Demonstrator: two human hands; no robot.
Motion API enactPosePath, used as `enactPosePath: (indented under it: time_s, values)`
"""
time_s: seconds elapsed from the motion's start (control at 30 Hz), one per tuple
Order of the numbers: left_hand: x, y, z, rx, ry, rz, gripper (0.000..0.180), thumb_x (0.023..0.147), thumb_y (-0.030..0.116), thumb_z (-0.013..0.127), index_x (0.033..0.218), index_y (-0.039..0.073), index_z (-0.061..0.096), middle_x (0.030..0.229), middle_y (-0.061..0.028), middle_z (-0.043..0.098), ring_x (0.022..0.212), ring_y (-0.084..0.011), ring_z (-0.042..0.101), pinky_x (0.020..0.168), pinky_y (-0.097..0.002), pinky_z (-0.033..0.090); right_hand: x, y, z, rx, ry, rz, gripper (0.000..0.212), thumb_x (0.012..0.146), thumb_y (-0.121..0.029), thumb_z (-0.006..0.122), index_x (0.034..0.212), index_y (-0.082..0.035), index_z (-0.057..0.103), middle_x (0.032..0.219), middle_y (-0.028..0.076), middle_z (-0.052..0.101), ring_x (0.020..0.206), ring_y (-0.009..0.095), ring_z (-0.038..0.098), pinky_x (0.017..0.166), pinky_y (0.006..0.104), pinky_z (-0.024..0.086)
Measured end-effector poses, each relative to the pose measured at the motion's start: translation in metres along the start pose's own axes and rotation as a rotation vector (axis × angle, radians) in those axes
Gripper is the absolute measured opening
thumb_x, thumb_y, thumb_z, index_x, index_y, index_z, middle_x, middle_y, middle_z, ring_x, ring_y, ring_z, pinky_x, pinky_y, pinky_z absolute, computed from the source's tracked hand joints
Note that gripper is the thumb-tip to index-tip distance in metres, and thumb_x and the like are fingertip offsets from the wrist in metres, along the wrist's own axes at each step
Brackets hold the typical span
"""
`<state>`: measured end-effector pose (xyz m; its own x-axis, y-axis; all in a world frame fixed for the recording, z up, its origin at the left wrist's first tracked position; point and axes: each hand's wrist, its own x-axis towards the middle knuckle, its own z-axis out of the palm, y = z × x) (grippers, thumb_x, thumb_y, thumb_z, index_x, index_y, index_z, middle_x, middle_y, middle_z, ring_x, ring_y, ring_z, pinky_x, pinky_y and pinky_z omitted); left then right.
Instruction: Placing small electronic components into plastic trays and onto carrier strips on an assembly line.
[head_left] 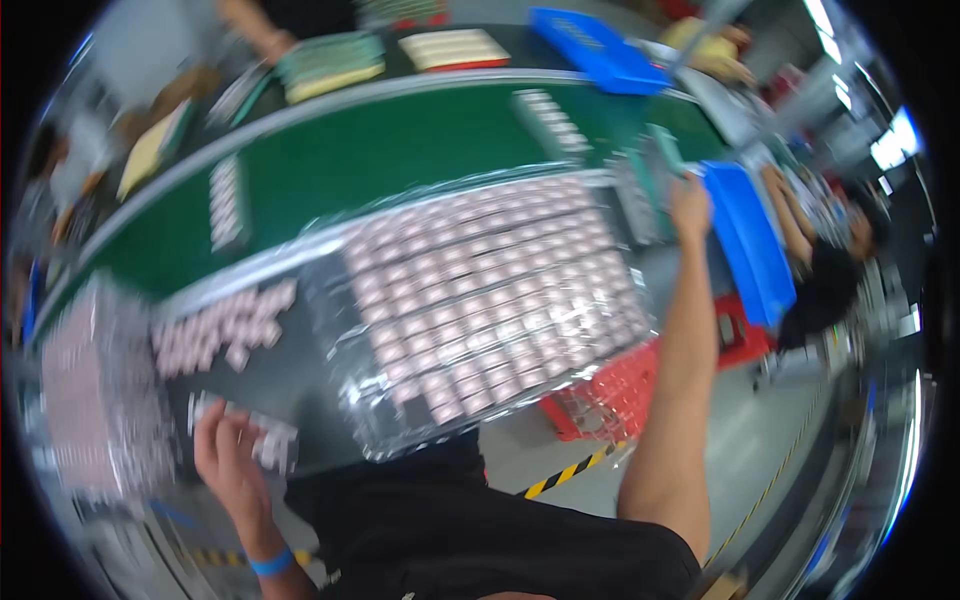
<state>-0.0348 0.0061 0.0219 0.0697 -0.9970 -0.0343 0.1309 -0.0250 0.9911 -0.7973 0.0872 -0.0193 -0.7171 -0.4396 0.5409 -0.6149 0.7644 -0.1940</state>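
My left hand (228, 455) has its fingers bent around a small clear plastic tray (275, 446) with a few pale pieces, at the near left of the dark table. My right hand (690, 208) stretches to the far right, closed at a pale green strip (664, 150), both smeared by motion. Beside it stand several grey-green strips (632, 195) on edge. Between my arms lies a large clear plastic tray (345, 395) filled with rows of small pinkish square pieces (490, 280). Loose pinkish pieces (225, 325) lie scattered near my left hand.
A wrapped stack of trays (105, 390) stands at the left edge. A green conveyor belt (380, 145) runs behind, carrying two strips of pieces (228, 203). Blue bins (750, 240) and a red crate (610, 395) are at right. Other people work across the belt and at right.
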Motion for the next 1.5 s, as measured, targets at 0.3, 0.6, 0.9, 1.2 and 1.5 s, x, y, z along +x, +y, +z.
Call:
enactPosePath:
  time_s: [0.3, 0.6, 0.9, 1.2, 1.5]
  values:
    - [0.011, 0.009, -0.016, -0.132, -0.020, 0.132, 0.024, 0.101, 0.005, 0.051, 0.121, -0.003, 0.061, 0.096, -0.0107, 0.069, 0.079, -0.0146, 0.065, 0.073, -0.0288, 0.054, -0.008, -0.079, -0.075, 0.156, 0.229, -0.371, 0.045, 0.095, -0.035, 0.065, 0.129, -0.005, 0.064, 0.118, 0.023, 0.067, 0.107, 0.038, 0.062, 0.092, 0.0464, 0.049]
    - [-0.008, -0.038, -0.077, 0.366, 0.163, 0.133, 0.015, 0.097, 0.003, 0.059, 0.110, 0.000, 0.066, 0.096, -0.0053, 0.067, 0.080, -0.0099, 0.063, 0.067, -0.0231, 0.050, -0.240, -0.398, -0.169, 0.941, -0.769, -0.873, 0.026, 0.088, -0.002, 0.065, 0.114, -0.003, 0.068, 0.101, 0.010, 0.068, 0.085, 0.018, 0.065, 0.077, 0.0308, 0.052]
    - [-0.037, -0.062, -0.056, 0.489, -0.110, 0.359, 0.027, 0.078, 0.009, 0.081, 0.103, 0.003, 0.070, 0.094, -0.0106, 0.067, 0.075, -0.0243, 0.069, 0.060, -0.0344, 0.055, -0.351, -0.469, -0.177, 0.701, -1.556, -1.062, 0.032, 0.088, -0.022, 0.073, 0.111, -0.001, 0.066, 0.084, 0.012, 0.067, 0.075, 0.024, 0.064, 0.066, 0.0357, 0.050]
    - [-0.035, -0.053, -0.046, 0.564, -0.008, 0.262, 0.024, 0.077, 0.005, 0.079, 0.098, 0.002, 0.069, 0.091, -0.0127, 0.069, 0.071, -0.0284, 0.067, 0.060, -0.0355, 0.055, -0.355, -0.478, -0.157, 0.807, -1.498, -1.114, 0.029, 0.088, -0.025, 0.071, 0.105, -0.001, 0.071, 0.085, 0.015, 0.067, 0.075, 0.031, 0.065, 0.070, 0.0397, 0.051]
    - [-0.035, -0.029, -0.068, 0.600, -0.079, 0.325, 0.024, 0.077, -0.003, 0.072, 0.101, -0.001, 0.067, 0.091, -0.0132, 0.069, 0.077, -0.0256, 0.069, 0.065, -0.0324, 0.055, -0.353, -0.466, -0.171, 0.960, -1.268, -0.876, 0.030, 0.100, -0.006, 0.048, 0.126, -0.002, 0.062, 0.098, 0.013, 0.056, 0.087, 0.024, 0.067, 0.082, 0.0343, 0.052]
